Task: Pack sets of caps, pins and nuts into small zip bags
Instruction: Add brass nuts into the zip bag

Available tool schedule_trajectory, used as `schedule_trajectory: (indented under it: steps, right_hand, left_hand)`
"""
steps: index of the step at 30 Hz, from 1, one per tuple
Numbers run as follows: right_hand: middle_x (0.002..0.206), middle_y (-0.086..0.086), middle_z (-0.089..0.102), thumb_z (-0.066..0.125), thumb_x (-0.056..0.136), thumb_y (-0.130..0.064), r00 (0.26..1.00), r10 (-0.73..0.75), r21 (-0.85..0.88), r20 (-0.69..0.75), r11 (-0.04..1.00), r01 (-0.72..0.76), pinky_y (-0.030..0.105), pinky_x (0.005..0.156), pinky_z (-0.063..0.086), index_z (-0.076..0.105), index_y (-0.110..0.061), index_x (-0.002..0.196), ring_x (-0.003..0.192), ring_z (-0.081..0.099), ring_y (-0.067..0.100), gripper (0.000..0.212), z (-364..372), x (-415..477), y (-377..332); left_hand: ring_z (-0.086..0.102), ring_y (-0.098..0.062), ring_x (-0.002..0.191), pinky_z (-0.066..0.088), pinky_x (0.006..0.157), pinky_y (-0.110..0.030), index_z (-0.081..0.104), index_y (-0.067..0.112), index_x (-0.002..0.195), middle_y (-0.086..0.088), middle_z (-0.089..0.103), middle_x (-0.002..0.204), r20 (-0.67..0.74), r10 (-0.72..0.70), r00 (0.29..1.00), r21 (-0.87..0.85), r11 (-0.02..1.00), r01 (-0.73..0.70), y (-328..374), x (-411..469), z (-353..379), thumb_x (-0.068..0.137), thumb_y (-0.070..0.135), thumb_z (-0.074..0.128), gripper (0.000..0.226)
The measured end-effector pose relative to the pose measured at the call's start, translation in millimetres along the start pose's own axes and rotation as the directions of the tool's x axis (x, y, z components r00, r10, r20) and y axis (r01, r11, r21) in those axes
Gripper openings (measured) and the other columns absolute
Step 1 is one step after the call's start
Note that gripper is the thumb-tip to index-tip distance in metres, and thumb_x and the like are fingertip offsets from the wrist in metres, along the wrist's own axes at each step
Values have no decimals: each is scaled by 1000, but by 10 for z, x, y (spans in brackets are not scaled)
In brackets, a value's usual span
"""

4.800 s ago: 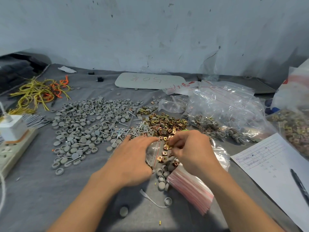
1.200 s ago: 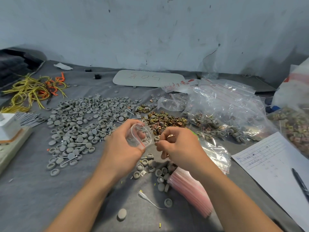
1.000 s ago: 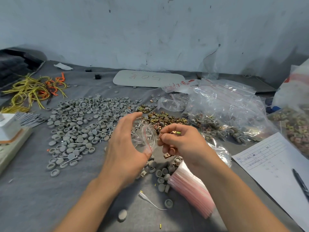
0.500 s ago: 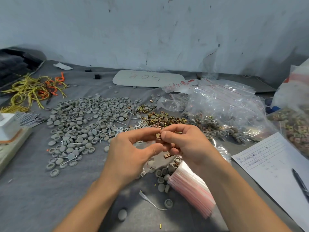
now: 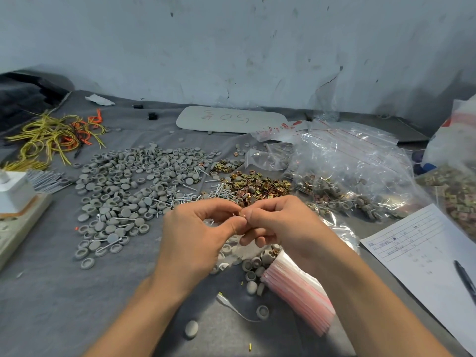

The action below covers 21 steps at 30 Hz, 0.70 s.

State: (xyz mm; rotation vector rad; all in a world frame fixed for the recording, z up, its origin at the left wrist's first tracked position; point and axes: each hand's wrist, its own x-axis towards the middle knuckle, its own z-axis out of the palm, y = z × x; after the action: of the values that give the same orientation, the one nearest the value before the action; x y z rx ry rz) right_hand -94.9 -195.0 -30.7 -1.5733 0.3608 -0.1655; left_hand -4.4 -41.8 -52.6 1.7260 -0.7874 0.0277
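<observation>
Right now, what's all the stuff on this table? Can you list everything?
caps: too many to count, grey, spread left of centre
pins: a scatter, silver, between caps and nuts
nuts: a heap, brassy, behind the hands
empty zip bags: one stack, clear with red strips, under right wrist
filled bags: a pile, clear, right
wires: one bundle, yellow and orange, far left
paper: one sheet, white, right, pen on it
left hand, right hand: fingertips pinched together mid-table

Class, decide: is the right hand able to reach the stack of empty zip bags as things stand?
Probably yes: the stack lies just below the right hand, nothing covering it, though that hand is pinching something.
</observation>
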Motion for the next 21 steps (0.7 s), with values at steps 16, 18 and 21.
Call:
schedule_trajectory:
  steps: [16, 18, 21]
  right_hand:
    - [66, 14, 69, 60, 103, -13, 998, -60, -55, -10, 997, 59, 23, 48, 37, 77, -17, 67, 50, 52, 17, 40, 48, -12, -2]
    - [65, 14, 69, 59, 103, -14, 998, -66, -64, -2, 996, 66, 24, 50, 37, 76, -16, 67, 50, 50, 17, 40, 49, -22, -5]
    - [63, 14, 68, 59, 104, -13, 997, -80, -72, -17, 994, 78, 23, 50, 38, 75, -14, 69, 49, 48, 16, 39, 50, -29, -20]
  left_hand:
    - [74, -6, 74, 51, 70, -10, 80, 43, 99, 17, 76, 72, 148, 45, 988, 3, 999, -46, 12, 26, -63, 80, 21, 87, 30]
    - [74, -8, 74, 51, 70, -13, 81, 42, 96, 14, 76, 72, 133, 27, 991, 8, 1000, -29, 3, 35, -66, 78, 24, 88, 26]
    - [73, -8, 73, 54, 69, -17, 81, 40, 92, 13, 76, 73, 116, 20, 993, 2, 1000, -20, -3, 41, -77, 77, 27, 89, 22]
